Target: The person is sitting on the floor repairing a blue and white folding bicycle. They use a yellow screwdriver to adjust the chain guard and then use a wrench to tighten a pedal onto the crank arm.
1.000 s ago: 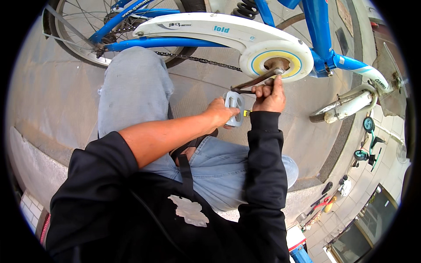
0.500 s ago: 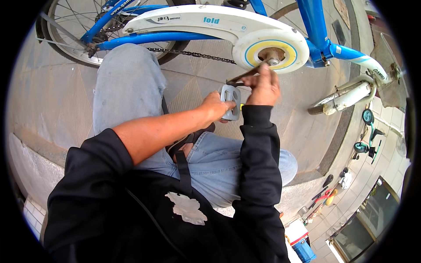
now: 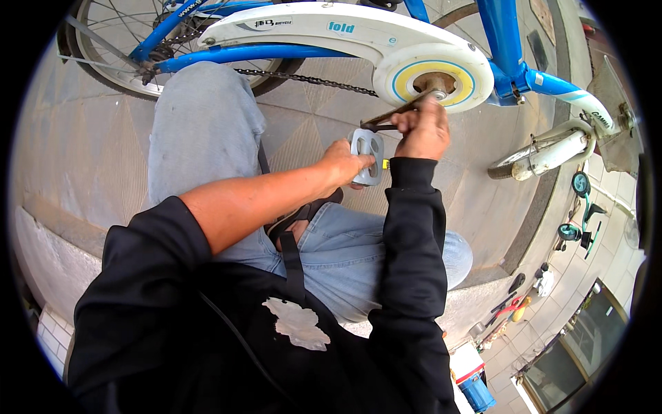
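The grey bicycle pedal (image 3: 367, 156) sits at the end of the dark crank arm (image 3: 400, 112), just below the white chain guard (image 3: 331, 31) of the blue bicycle (image 3: 507, 48). The left hand (image 3: 343, 164) is wrapped around the pedal from the side nearest the person, fingers curled about its edge. The right hand (image 3: 423, 131) is closed in a fist around the crank arm, just beside the pedal and a little above it; the two hands are close but not touching. The crank runs up and to the right into the round yellow-and-blue ringed end of the guard, where its axle (image 3: 434, 83) shows.

The chain (image 3: 303, 77) hangs slack below the guard, running back toward the rear wheel (image 3: 117, 62) at upper left. The person sits with one knee in pale jeans (image 3: 200, 131) raised under the chain, dark sleeves pushed up on the left forearm only. Beneath is a paved floor (image 3: 89, 159) of patterned slabs. To the right a small white-tyred wheel (image 3: 545, 155) lies near the frame.

At lower right a blue cylindrical can (image 3: 477, 393) stands on the ground; what it holds cannot be seen. Small tools lie scattered beyond it.

Against the picture of a second ago, the pedal and both hands sit higher and nearer the guard's round end, and the crank arm points more steeply upward; the grip of each hand is unchanged.
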A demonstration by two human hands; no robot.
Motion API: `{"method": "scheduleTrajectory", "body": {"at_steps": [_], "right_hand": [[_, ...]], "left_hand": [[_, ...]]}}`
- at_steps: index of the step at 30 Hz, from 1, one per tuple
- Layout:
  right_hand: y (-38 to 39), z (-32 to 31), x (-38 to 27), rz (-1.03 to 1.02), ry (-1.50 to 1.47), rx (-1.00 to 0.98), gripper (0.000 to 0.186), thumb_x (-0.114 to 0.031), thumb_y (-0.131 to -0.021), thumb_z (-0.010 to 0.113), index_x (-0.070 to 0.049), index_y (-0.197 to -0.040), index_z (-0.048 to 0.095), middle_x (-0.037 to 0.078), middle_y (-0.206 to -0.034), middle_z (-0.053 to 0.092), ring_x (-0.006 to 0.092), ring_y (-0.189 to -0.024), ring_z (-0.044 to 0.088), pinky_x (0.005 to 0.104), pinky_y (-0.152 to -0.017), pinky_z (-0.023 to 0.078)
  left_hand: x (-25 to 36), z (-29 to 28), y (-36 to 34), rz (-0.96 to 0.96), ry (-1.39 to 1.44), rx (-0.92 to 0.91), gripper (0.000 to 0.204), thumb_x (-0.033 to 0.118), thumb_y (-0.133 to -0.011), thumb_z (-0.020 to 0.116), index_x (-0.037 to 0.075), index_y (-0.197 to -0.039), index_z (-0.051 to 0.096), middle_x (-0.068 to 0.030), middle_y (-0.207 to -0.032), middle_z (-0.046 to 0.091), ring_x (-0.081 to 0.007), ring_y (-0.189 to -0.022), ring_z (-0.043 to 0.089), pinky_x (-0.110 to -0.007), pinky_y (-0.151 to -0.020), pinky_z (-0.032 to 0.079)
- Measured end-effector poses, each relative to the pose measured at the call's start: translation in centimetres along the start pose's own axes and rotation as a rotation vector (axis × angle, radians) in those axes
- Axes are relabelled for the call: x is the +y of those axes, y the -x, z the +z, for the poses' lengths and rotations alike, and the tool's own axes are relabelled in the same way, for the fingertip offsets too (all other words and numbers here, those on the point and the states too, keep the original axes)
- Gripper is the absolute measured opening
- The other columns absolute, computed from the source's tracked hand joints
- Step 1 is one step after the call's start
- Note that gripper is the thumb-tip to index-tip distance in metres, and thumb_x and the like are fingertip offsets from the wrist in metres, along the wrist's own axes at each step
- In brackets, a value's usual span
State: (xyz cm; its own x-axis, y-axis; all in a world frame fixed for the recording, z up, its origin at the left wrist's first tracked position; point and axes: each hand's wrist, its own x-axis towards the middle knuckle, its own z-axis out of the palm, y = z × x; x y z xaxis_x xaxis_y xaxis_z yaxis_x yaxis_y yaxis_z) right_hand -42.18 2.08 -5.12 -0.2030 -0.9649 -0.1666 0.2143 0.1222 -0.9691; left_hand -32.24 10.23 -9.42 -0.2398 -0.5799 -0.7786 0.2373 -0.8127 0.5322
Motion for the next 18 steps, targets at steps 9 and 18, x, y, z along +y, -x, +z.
{"method": "scheduleTrajectory", "body": {"at_steps": [9, 18], "right_hand": [[0.6, -0.8, -0.2, -0.011, 0.049, 0.077, 0.020, -0.017, -0.095, 0.056, -0.001, -0.085, 0.051, 0.003, -0.057, 0.046, 0.0122, -0.048, 0.044, 0.0305, -0.053, 0.048], [1.3, 1.4, 0.1, -0.105, 0.193, 0.087, 0.021, -0.016, -0.094, 0.059, -0.001, -0.080, 0.054, 0.003, -0.057, 0.049, 0.0103, -0.048, 0.048, 0.0277, -0.051, 0.046]], "left_hand": [[0.2, -0.2, 0.0, -0.022, 0.007, -0.024, 0.028, 0.015, -0.089, 0.062, 0.000, -0.112, 0.053, -0.0135, -0.098, 0.063, -0.0230, -0.084, 0.067, -0.035, -0.062, 0.060], [0.5, -0.1, 0.6, -0.010, 0.036, -0.087, 0.030, 0.016, -0.091, 0.062, -0.001, -0.113, 0.050, -0.0146, -0.097, 0.064, -0.0234, -0.083, 0.067, -0.034, -0.062, 0.059]]}}
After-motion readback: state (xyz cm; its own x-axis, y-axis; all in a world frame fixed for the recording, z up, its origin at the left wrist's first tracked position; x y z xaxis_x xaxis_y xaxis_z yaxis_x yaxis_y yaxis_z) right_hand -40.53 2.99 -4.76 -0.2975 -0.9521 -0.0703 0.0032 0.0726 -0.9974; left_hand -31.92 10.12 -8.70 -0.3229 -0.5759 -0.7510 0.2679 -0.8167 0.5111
